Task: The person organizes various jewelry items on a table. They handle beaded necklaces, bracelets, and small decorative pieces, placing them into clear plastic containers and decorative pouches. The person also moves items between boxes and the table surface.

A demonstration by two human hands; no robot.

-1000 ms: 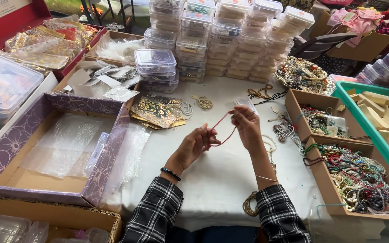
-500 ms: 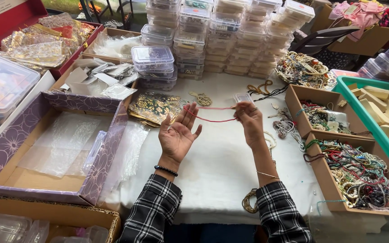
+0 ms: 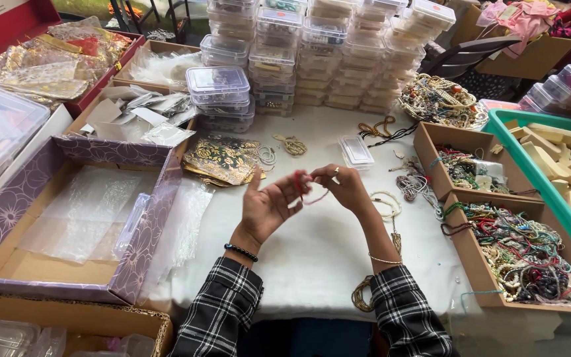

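Observation:
Over the white tablecloth (image 3: 312, 258), my two hands meet at the middle. My left hand (image 3: 269, 206) is palm up with fingers spread, a red thread (image 3: 302, 184) wound round its fingertips. My right hand (image 3: 343, 185) pinches the same thread, a loop of it hanging below the fingers. A ring shows on my right hand, a dark bead bracelet on the left wrist, a thin bangle on the right wrist. Both sleeves are black and white plaid.
Stacks of clear plastic boxes (image 3: 312, 53) stand at the back. Brown cardboard trays (image 3: 497, 264) of bead bracelets lie on the right beside a green tray (image 3: 530, 165) of wooden blocks. A purple patterned box (image 3: 87, 218) with clear bags sits at left; gold-patterned pouches (image 3: 223, 160) lie nearby.
The hands were apart with the red thread stretched straight between them; they have come together, and the thread is now gathered round my left fingers.

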